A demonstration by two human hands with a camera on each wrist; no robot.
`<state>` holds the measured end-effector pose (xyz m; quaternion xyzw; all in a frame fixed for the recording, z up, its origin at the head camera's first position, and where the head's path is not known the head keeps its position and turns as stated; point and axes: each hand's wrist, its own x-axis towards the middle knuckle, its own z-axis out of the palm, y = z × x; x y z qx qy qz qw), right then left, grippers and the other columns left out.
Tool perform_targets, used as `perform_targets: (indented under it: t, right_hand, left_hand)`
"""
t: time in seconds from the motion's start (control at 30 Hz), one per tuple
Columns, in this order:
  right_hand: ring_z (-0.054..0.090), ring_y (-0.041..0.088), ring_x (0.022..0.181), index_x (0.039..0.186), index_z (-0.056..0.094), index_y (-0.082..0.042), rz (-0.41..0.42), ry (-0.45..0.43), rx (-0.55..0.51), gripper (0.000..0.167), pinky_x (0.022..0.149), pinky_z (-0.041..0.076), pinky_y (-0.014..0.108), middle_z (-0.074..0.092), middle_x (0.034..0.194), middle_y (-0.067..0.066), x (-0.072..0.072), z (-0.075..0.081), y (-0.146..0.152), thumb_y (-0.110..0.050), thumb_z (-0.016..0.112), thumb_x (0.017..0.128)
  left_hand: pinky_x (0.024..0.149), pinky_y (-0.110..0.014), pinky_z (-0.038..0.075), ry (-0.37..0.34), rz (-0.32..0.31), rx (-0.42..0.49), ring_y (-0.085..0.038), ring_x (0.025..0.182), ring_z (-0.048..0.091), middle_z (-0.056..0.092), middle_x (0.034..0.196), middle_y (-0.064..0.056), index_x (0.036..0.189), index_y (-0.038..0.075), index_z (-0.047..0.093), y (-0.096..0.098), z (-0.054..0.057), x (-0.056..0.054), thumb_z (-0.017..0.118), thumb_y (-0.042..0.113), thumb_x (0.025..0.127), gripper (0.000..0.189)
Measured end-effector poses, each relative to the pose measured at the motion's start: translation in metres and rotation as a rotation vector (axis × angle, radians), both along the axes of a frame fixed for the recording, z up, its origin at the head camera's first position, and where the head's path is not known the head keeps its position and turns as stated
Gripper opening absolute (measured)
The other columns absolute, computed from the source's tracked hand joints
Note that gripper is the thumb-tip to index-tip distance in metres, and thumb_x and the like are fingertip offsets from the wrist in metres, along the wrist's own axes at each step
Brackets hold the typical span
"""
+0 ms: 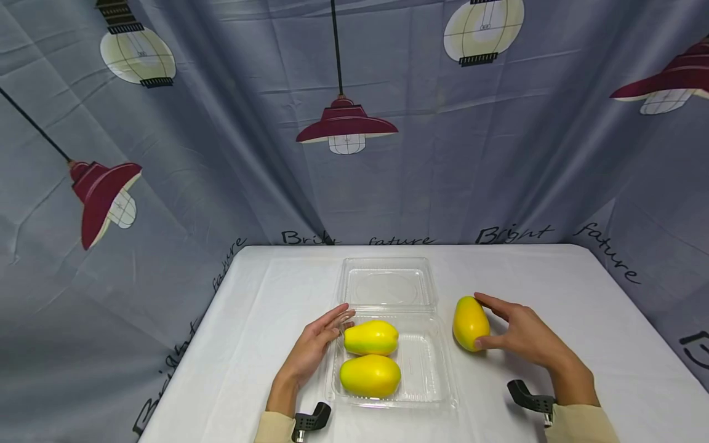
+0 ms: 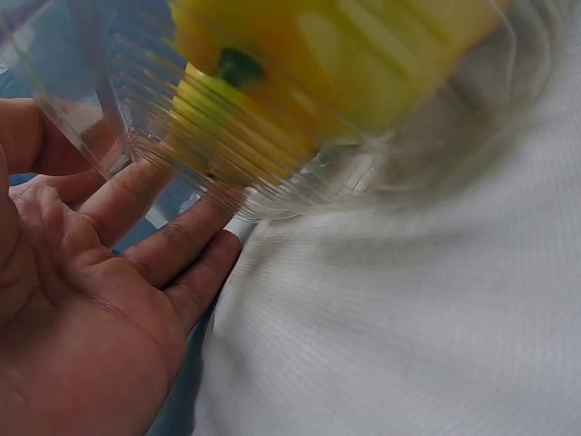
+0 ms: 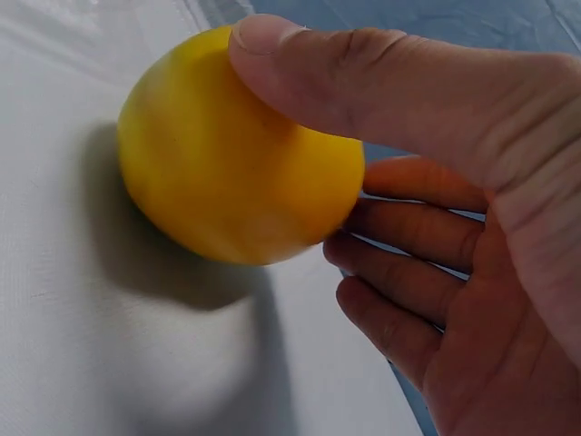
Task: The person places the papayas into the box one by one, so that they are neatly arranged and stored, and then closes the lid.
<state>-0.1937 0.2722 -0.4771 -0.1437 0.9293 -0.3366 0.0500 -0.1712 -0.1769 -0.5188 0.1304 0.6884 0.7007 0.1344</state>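
A clear plastic clamshell box (image 1: 426,369) lies with its lid (image 1: 388,284) folded back behind it. Two smooth yellow mangoes, the rear one (image 1: 370,337) and the front one (image 1: 370,376), lie crosswise in its left half. My left hand (image 1: 310,344) is at the box's left side, its fairly straight fingers touching the ribbed wall (image 2: 263,136). To the right of the box, my right hand (image 1: 520,332) holds a third mango (image 1: 469,323) between thumb and fingers. The thumb (image 3: 300,68) crosses its upper side in the right wrist view, while the fingertips are partly hidden behind it.
A white cloth covers the table (image 1: 554,277). Behind and beside it hangs a grey-blue curtain (image 1: 410,172) printed with lamps and lettering. Black camera mounts stick out from the left wrist (image 1: 312,419) and the right wrist (image 1: 528,399).
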Motion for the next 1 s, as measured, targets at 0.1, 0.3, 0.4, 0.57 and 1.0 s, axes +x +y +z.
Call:
perform_targets:
  t: [0.1, 0.3, 0.4, 0.57, 1.0]
  right_hand:
    - [0.051, 0.059, 0.146, 0.163, 0.049, -0.002, -0.011, -0.025, 0.004, 0.109, 0.115, 0.045, 0.074, 0.054, 0.163, 0.026, 0.001, -0.001, -0.002, -0.047, 0.098, 0.077]
    - [0.052, 0.059, 0.146, 0.163, 0.047, 0.0, -0.018, -0.041, 0.007, 0.112, 0.114, 0.047, 0.073, 0.053, 0.163, 0.028, 0.003, -0.003, -0.003, -0.048, 0.099, 0.076]
    - [0.052, 0.06, 0.145, 0.163, 0.048, 0.0, -0.019, -0.039, 0.004, 0.112, 0.114, 0.047, 0.073, 0.053, 0.163, 0.028, 0.003, -0.004, -0.002, -0.049, 0.099, 0.076]
    - [0.054, 0.059, 0.144, 0.162, 0.048, 0.001, -0.015, -0.02, -0.003, 0.112, 0.114, 0.048, 0.072, 0.054, 0.162, 0.027, 0.003, -0.006, -0.001, -0.048, 0.099, 0.076]
    - [0.061, 0.056, 0.139, 0.162, 0.052, -0.003, -0.012, 0.017, 0.025, 0.11, 0.11, 0.052, 0.069, 0.059, 0.159, 0.024, 0.016, 0.023, 0.004, -0.054, 0.098, 0.076]
  left_hand:
    - [0.121, -0.014, 0.04, -0.002, -0.002, 0.005, -0.039, 0.158, 0.046, 0.045, 0.173, -0.016, 0.171, 0.005, 0.034, 0.0, 0.0, 0.001, 0.036, 0.0, 0.112, 0.06]
    - [0.12, -0.012, 0.039, 0.006, -0.009, 0.01, -0.041, 0.158, 0.045, 0.044, 0.173, -0.018, 0.171, 0.004, 0.033, 0.0, -0.001, 0.0, 0.036, 0.001, 0.112, 0.06]
    - [0.12, -0.013, 0.039, 0.005, -0.007, 0.011, -0.041, 0.158, 0.045, 0.044, 0.173, -0.018, 0.171, 0.004, 0.034, 0.0, 0.001, 0.001, 0.036, 0.0, 0.111, 0.06]
    - [0.12, -0.013, 0.039, 0.001, -0.006, 0.012, -0.04, 0.159, 0.046, 0.045, 0.173, -0.017, 0.171, 0.005, 0.034, 0.0, 0.001, 0.001, 0.036, 0.0, 0.111, 0.06]
    - [0.121, -0.013, 0.039, 0.002, -0.005, 0.009, -0.04, 0.159, 0.046, 0.044, 0.173, -0.017, 0.171, 0.005, 0.034, 0.0, 0.001, 0.0, 0.036, 0.001, 0.112, 0.059]
